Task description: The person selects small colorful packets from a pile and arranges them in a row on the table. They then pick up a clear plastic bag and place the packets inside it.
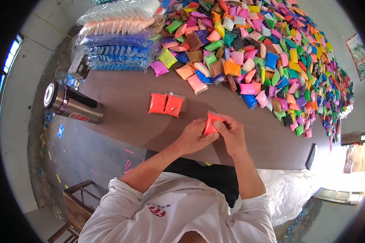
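Note:
Both hands meet over the front part of the brown table (150, 131), pinching one small red packet (210, 124) in clear film. My left hand (193, 135) grips its left side, with the thumb along the lower edge. On the other side, my right hand (230, 131) is closed on the packet, thumb across its face. Two more red packets lie side by side on the table just beyond my left hand: one on the left (157, 103) and one on the right (174, 105), their edges touching.
A large heap of colourful packets (247, 52) covers the table's far and right side. Stacked bags of packets (117, 40) stand at the back left. A steel flask (79, 106) is at the left edge, a dark phone-like object (311, 156) at the right. A wooden stool (79, 198) stands below left.

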{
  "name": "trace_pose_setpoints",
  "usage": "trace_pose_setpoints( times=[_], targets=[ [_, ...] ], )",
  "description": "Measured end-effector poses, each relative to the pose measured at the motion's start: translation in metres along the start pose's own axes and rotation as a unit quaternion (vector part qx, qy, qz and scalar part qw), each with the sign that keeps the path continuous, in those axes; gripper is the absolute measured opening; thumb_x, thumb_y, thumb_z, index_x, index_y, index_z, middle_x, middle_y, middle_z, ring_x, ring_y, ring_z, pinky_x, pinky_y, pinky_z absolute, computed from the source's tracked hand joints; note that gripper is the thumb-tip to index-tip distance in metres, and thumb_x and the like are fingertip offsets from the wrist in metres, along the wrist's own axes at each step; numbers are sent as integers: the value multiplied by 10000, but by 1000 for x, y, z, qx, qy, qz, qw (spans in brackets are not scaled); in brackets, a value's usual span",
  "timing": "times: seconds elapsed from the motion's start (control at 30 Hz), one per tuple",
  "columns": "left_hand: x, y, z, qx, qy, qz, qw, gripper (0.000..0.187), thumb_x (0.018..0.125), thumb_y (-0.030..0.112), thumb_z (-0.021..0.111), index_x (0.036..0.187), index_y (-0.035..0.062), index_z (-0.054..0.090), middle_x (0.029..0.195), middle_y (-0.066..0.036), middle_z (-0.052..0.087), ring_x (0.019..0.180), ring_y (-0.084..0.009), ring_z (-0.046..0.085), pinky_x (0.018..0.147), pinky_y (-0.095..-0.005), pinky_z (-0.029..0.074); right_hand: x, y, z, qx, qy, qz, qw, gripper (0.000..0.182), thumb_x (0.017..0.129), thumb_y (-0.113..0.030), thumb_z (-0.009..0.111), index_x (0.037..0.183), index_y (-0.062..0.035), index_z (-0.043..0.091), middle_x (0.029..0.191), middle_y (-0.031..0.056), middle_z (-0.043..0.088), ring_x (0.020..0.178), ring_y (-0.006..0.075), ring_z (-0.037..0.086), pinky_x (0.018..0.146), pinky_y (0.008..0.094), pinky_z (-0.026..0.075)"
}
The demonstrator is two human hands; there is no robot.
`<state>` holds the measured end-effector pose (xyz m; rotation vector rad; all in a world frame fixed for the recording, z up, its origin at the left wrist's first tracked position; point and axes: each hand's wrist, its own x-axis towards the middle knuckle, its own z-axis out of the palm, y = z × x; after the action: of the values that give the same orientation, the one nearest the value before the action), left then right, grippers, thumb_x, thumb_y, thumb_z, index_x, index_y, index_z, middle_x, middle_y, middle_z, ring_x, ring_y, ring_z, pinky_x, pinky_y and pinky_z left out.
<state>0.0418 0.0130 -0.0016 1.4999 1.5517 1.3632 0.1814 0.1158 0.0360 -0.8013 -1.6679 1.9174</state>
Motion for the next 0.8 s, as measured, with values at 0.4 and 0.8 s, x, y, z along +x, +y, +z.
trace_pose_setpoints(
  times=[0.4, 0.8],
  targets=[
    [-6, -2, 12, 70, 20, -11, 997, 186, 907, 228, 672, 912, 43, 657, 944, -131, 658, 916, -331, 609, 832, -454, 472, 51, 1, -3, 2, 43, 22, 999, 171, 952, -125, 698, 1056, 12, 705, 907, 32, 700, 809, 70, 626, 675, 248, 521],
    [-8, -5, 15, 103, 33, 95, 990, 99, 811, 117, 694, 880, 46, 701, 958, -108, 683, 949, -316, 642, 925, -454, 477, 76, 20, 40, -418, 12, -66, 906, 353, 834, -192, 782, 1089, -58, 580, 991, 182, 662, 922, 405, 661, 802, 496, 525]
  ],
)
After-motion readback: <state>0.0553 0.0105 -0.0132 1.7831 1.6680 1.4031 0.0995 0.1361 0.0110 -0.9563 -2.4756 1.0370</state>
